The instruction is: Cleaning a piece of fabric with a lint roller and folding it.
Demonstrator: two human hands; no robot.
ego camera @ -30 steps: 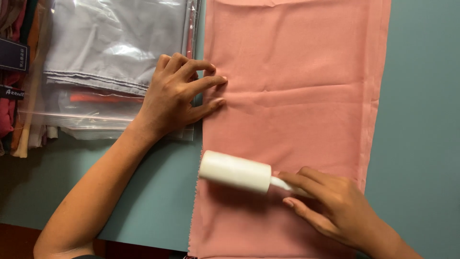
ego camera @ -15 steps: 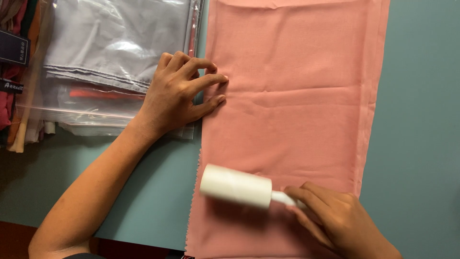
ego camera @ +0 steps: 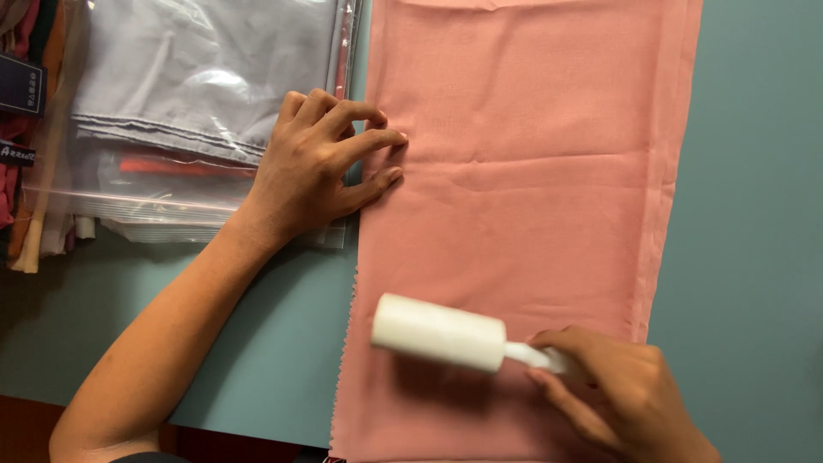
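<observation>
Your right hand [ego camera: 621,399], clamped on the handle, has drawn the white lint roller [ego camera: 439,333] nearer you along the pink cloth [ego camera: 531,171] on the bench [ego camera: 754,214], while your left hand [ego camera: 321,163] presses spread fingers on the cloth's left edge beside the clear bags [ego camera: 171,103].

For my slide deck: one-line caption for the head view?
Right hand rolls white lint roller over pink cloth; left hand pins its edge.
</observation>
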